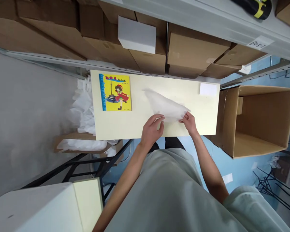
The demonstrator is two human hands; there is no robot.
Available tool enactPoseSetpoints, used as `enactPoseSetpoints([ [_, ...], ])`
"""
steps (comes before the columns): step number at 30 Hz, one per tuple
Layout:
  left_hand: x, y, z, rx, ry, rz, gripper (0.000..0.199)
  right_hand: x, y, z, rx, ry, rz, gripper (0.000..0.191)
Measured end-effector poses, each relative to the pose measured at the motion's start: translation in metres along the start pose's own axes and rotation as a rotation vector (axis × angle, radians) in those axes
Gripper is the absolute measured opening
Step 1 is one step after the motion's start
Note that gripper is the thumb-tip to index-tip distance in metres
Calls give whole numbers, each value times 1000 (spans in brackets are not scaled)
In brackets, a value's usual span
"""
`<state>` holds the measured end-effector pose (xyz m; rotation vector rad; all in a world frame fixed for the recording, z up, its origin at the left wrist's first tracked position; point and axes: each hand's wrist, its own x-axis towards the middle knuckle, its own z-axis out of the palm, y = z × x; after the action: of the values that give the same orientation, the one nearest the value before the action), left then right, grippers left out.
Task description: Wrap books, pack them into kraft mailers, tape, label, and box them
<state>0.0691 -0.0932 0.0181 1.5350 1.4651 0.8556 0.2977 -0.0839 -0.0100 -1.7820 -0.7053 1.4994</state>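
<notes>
A thin, translucent white sheet or flat bag is raised at an angle over the pale tabletop. My right hand pinches its lower right corner between thumb and fingers. At the lower left edge of this white piece is my left hand, its fingers curved and the thumb apart from them; the fingertips are at or very near the edge. To the left lies a yellow book with a blue spine strip and a cartoon figure in red on its cover.
The pale table holds a small white card stack at its back right. An open cardboard box stands right of it. White bags are piled at the left. Shelved cartons line the back.
</notes>
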Motion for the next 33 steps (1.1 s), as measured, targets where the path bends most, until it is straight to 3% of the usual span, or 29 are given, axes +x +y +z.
enactPoseSetpoints([
  [5, -5, -35, 21, 54, -61, -2, 26, 8, 28, -18, -119, 30, 41, 43],
  [8, -7, -51, 33, 70, -91, 4, 27, 8, 36, -24, -218, 122, -50, 48],
  [11, -10, -58, 45, 65, -112, -21, 29, 8, 37, -27, -295, 184, -115, 55],
  [15, -19, -57, 57, -35, -98, -102, 31, 21, 38, -20, -378, 172, -105, 67],
  [19, -28, -55, 69, -312, -2, -268, 24, 37, 46, -5, -501, 131, -182, 58],
  [22, -23, -65, 74, -452, 260, -474, 24, 41, 54, 2, -574, 116, -244, 48],
  [25, -4, -87, 69, -442, 629, -661, 47, 40, 60, 4, -587, 137, -278, 46],
  [27, 13, -102, 58, -407, 753, -744, 59, 39, 61, 4, -574, 146, -280, 47],
  [29, 30, -113, 42, -361, 760, -767, 65, 40, 61, 3, -555, 139, -270, 50],
  [33, 46, -116, 13, -234, 597, -634, 51, 38, 52, 1, -461, 141, -255, 55],
])
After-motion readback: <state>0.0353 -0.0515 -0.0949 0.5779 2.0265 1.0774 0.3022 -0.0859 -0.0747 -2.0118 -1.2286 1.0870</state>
